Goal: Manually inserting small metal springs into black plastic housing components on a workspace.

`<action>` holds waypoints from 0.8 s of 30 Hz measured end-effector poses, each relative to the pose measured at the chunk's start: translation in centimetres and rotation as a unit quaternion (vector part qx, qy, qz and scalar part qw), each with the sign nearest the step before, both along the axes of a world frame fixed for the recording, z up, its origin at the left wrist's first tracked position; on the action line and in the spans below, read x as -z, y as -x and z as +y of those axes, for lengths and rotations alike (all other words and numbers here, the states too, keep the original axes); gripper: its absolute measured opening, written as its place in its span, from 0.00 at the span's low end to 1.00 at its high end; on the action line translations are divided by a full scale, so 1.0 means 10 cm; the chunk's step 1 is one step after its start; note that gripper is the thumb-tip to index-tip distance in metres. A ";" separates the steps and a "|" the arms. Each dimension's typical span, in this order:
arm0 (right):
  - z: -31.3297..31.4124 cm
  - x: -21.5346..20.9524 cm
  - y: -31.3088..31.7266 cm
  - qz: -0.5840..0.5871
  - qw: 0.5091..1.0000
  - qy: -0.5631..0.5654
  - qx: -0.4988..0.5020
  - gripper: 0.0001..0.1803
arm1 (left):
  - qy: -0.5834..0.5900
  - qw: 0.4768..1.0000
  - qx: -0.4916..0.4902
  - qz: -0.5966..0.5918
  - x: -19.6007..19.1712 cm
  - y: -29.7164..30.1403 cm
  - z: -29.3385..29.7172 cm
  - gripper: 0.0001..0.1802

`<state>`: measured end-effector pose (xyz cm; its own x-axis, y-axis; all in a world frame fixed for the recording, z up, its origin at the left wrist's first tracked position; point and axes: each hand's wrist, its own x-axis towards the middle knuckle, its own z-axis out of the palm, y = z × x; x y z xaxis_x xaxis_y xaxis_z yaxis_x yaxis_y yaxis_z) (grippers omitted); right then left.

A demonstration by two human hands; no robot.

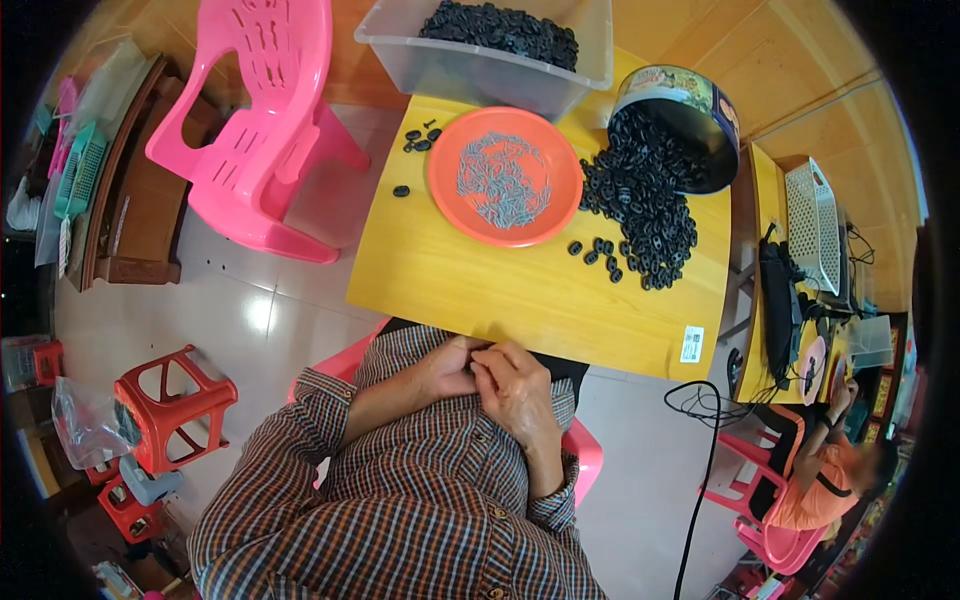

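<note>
Close together at the near edge of the yellow table (450, 290), my left hand (452, 368) and my right hand (515, 388) meet in front of my body. The fingers of both are bent and closed; whatever they hold, if anything, is hidden. Beyond them lies an orange plate (440, 205) with many small, thin silver metal pieces (505, 185) spread on it. Small black oval parts with holes (650, 225) spill in a heap from a tipped round tin (725, 125) at the right. Several more black parts (415, 142) lie left of the plate.
A translucent plastic bin (480, 75) of black parts stands at the table's far edge. A pink chair (250, 170) is at the left, a red stool (175, 405) below it. A black cable (712, 470) hangs at the right, where another person (820, 485) sits at a side table.
</note>
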<state>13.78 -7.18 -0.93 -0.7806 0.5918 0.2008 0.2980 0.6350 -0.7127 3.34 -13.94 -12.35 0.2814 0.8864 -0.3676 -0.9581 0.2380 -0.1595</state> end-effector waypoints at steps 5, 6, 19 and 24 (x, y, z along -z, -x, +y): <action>0.03 -0.09 0.01 0.051 0.997 0.048 0.014 0.06 | -0.032 0.999 0.019 0.028 0.05 -0.01 -0.06 0.15; 0.04 -0.13 0.02 0.065 0.995 0.065 0.028 0.05 | -0.025 0.998 0.034 0.035 0.07 0.01 -0.06 0.15; 0.26 -0.24 -0.20 0.166 0.959 0.065 0.220 0.04 | 0.090 0.991 0.080 0.053 -0.79 0.23 -0.11 0.13; 0.26 -0.22 -0.19 0.164 0.958 0.090 0.216 0.05 | 0.061 0.993 -0.087 0.051 -1.33 0.73 0.22 0.11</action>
<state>15.68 -4.54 1.30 -0.3663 0.8940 0.2581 0.2461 0.3606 -0.8997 -4.01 -11.70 0.91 0.0829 0.8651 -0.4947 -0.9957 0.0513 -0.0772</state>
